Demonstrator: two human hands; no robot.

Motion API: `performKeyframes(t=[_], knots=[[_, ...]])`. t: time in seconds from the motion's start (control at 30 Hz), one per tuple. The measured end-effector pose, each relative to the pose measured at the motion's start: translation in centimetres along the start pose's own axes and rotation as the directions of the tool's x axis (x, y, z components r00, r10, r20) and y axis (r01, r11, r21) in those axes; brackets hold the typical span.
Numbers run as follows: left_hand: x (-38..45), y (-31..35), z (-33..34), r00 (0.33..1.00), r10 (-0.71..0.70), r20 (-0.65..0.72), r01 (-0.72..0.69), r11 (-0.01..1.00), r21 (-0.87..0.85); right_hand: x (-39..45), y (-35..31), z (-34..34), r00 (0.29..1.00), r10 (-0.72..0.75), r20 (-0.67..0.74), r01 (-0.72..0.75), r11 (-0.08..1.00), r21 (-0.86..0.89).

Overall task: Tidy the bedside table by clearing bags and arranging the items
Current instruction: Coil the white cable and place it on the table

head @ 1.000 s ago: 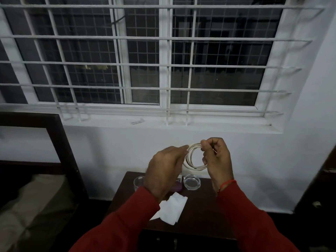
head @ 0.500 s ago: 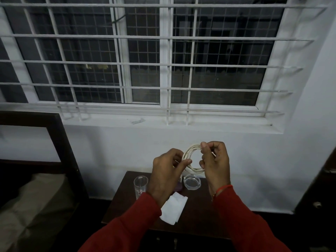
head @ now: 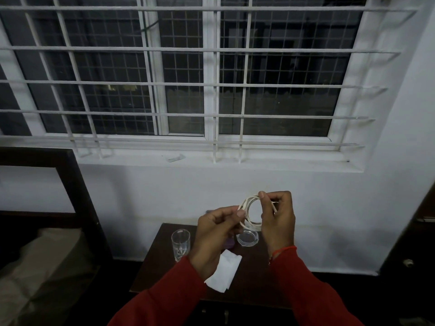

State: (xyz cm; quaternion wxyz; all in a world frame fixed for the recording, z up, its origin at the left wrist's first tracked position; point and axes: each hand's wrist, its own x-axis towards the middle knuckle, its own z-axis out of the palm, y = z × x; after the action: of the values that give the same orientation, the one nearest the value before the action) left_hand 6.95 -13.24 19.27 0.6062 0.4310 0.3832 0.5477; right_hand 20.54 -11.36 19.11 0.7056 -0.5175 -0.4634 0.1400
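A coil of white cable (head: pixel 247 209) is held up in the air above the dark wooden bedside table (head: pixel 256 274). My right hand (head: pixel 277 217) pinches the coil's right side, and my left hand (head: pixel 216 234) pinches its left side between thumb and forefinger. On the table stand a clear drinking glass (head: pixel 180 244) at the left and a round clear glass dish (head: pixel 247 238) at the back. A folded white paper (head: pixel 226 272) lies near the front. A small purple item (head: pixel 229 243) shows partly behind my left hand.
A white wall and barred window (head: pixel 211 90) rise behind the table, with a small strip (head: pixel 174 158) on the sill. A dark bed frame (head: pixel 77 196) and beige bedding (head: pixel 40 267) lie to the left. Dark furniture (head: pixel 421 231) stands at the right.
Both hands shifted slightly right and lower while turning the cable coil. My left hand drew back from the coil's front to its left edge, uncovering the drinking glass.
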Motion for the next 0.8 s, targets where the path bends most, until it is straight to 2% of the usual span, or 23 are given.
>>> performKeyframes(t=[0.17, 0.3, 0.37, 0.4, 0.43, 0.47, 0.5, 0.53, 0.57, 0.7, 0.8], knots=[[0.1, -0.6, -0.3, 0.999, -0.050, -0.020, 0.048, 0.996, -0.077, -0.3, 0.4, -0.2, 0.998, 0.054, 0.014, -0.055, 0.998, 0.030], [0.6, -0.7, -1.0, 0.964, -0.214, 0.161, 0.256, 0.910, -0.325, -0.4, 0.0, -0.1, 0.985, 0.159, 0.061, -0.167, 0.973, 0.157], [0.7, -1.1, -1.0, 0.959, -0.232, 0.161, 0.274, 0.903, -0.332, -0.7, -0.2, 0.0, 0.967, 0.231, 0.106, -0.252, 0.928, 0.274], [0.7, -1.4, -0.8, 0.979, -0.186, 0.081, 0.201, 0.945, -0.259, -0.9, -0.2, 0.1, 0.958, 0.259, 0.127, -0.286, 0.907, 0.310], [0.6, -1.6, -0.6, 0.996, -0.080, -0.031, 0.077, 0.992, -0.101, -1.1, -0.2, 0.2, 0.951, 0.277, 0.138, -0.308, 0.894, 0.325], [0.2, -1.7, -0.5, 0.988, 0.086, -0.125, -0.072, 0.991, 0.110, -1.2, -0.2, 0.3, 0.949, 0.285, 0.137, -0.315, 0.888, 0.334], [0.0, -1.9, -0.5, 0.950, 0.277, -0.145, -0.219, 0.920, 0.325, -1.4, -0.1, 0.3, 0.950, 0.285, 0.130, -0.313, 0.886, 0.342], [-0.2, -1.9, -0.6, 0.900, 0.424, -0.098, -0.326, 0.807, 0.493, -1.5, -0.1, 0.4, 0.951, 0.284, 0.124, -0.310, 0.885, 0.347], [-0.3, -1.9, -0.7, 0.874, 0.485, -0.039, -0.376, 0.724, 0.579, -1.5, -0.1, 0.4, 0.953, 0.280, 0.118, -0.304, 0.888, 0.344], [-0.5, -1.5, -1.2, 0.889, 0.456, 0.048, -0.389, 0.695, 0.605, -1.6, -0.3, 0.2, 0.956, 0.273, 0.110, -0.294, 0.899, 0.324], [0.0, -1.2, -2.0, 0.821, 0.555, 0.131, -0.464, 0.516, 0.720, -1.7, -0.4, 0.1, 0.951, 0.282, 0.130, -0.310, 0.882, 0.354]])
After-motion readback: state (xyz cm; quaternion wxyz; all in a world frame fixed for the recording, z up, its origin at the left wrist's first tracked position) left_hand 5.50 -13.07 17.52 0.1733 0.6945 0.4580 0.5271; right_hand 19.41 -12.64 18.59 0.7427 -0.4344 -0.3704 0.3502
